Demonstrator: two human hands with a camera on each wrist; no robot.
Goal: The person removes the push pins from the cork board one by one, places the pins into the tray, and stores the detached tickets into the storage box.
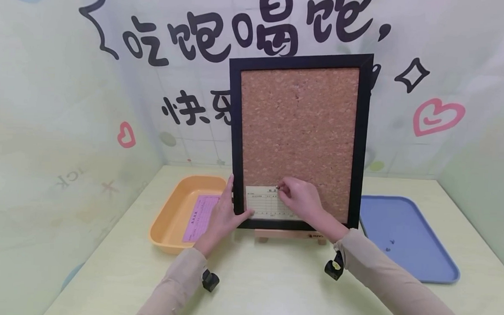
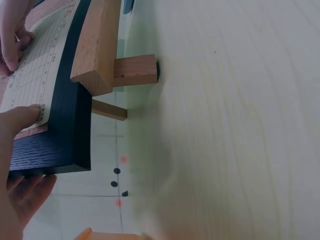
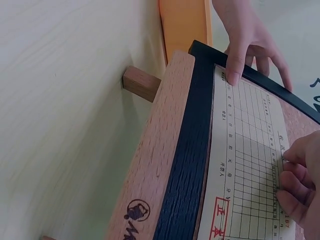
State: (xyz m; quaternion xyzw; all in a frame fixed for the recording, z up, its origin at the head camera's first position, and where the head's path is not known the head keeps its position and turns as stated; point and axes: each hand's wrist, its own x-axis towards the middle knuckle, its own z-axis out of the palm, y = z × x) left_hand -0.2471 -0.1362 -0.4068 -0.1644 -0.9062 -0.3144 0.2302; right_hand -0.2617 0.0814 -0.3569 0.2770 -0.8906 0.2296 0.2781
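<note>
A black-framed cork board (image 1: 299, 122) leans upright on a wooden easel (image 1: 288, 234). Against its lower left lies a pale printed form (image 1: 259, 203) with ruled lines and red characters. My left hand (image 1: 224, 216) grips the frame's lower left corner, thumb pressing the form's corner (image 2: 39, 111) and fingers behind the frame. At the form's top edge, near its middle, my right hand (image 1: 302, 198) has thumb and fingers curled together, pinching a small dark pushpin (image 1: 278, 187). The right fingers mostly hide the pin, and the right hand covers part of the form in the head view.
An orange tray (image 1: 159, 228) with a purple printed form (image 1: 201, 217) in it stands to the left. On the right, a blue tray (image 1: 399, 223) holds several small dark pins (image 1: 389, 248). A printed cloth wall rises behind the table.
</note>
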